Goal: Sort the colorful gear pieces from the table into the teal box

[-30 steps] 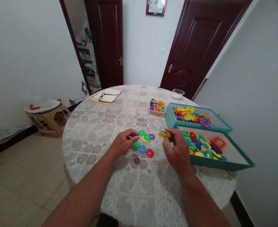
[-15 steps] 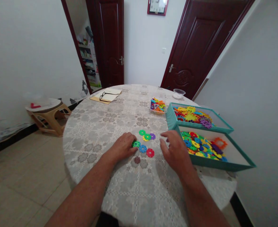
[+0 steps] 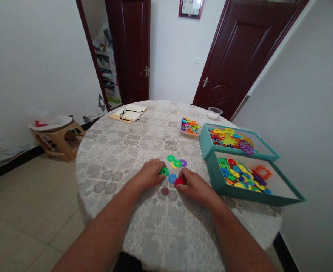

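Note:
My left hand [image 3: 153,173] rests on the table with its fingers closed on the edge of a green notched disc [image 3: 164,171]. My right hand [image 3: 191,184] grips a red notched disc [image 3: 179,182] between thumb and fingers, partly covering it. Between the two hands lies a blue notched disc [image 3: 172,178], close to the red one. Just beyond them are a flat green disc [image 3: 171,158], another green disc [image 3: 177,163] overlapping a yellow disc [image 3: 174,166], and a purple disc [image 3: 184,163].
Two teal-edged boxes stand at the right: the near box [image 3: 257,195] holds many coloured discs, the far box [image 3: 264,147] larger gear-like pieces. A small clear tub [image 3: 189,133] of pieces sits behind. Glasses [image 3: 123,113] lie on an open notebook [image 3: 135,109] at the back left.
My right hand has moved left and down from beside the near box and closed on the red disc. My left hand stays at the green disc, which now looks slightly tilted.

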